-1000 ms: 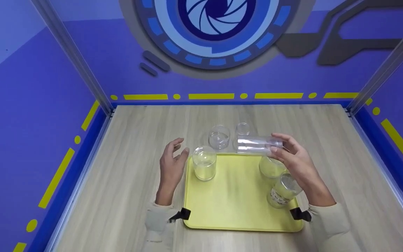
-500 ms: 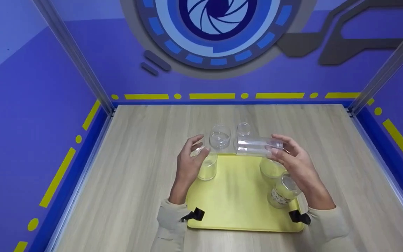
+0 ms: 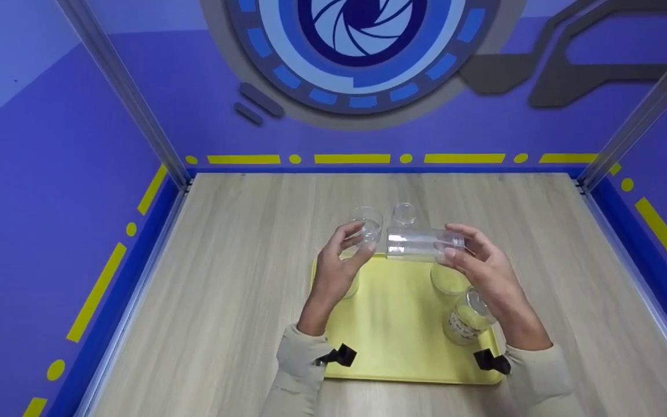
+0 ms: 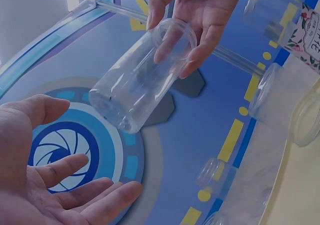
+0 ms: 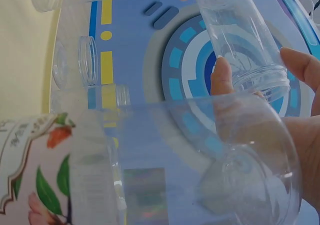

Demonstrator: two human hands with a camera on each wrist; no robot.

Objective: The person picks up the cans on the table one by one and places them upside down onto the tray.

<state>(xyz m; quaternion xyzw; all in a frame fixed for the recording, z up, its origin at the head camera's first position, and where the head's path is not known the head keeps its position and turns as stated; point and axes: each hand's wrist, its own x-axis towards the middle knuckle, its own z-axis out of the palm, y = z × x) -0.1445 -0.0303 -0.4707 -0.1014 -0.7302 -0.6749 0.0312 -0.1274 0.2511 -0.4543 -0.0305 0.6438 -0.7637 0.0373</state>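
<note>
Jar [image 3: 414, 244], sideways: my right hand [image 3: 491, 269] pinches its 3 o'clock end; my left hand [image 3: 334, 269], spread, empty, is at 9 o'clock. Held off-centre, contact partly hidden, it might slip.

The right grip [image 5: 306, 135] holds a clear jar [image 5: 240, 27] near its threaded end [image 5: 262, 82] at upper right, while a flower-labelled jar [image 5: 150, 155] spans the lower frame.

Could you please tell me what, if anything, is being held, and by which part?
The right grip holds the clear jar by its threaded end; the left grip holds nothing.
</note>
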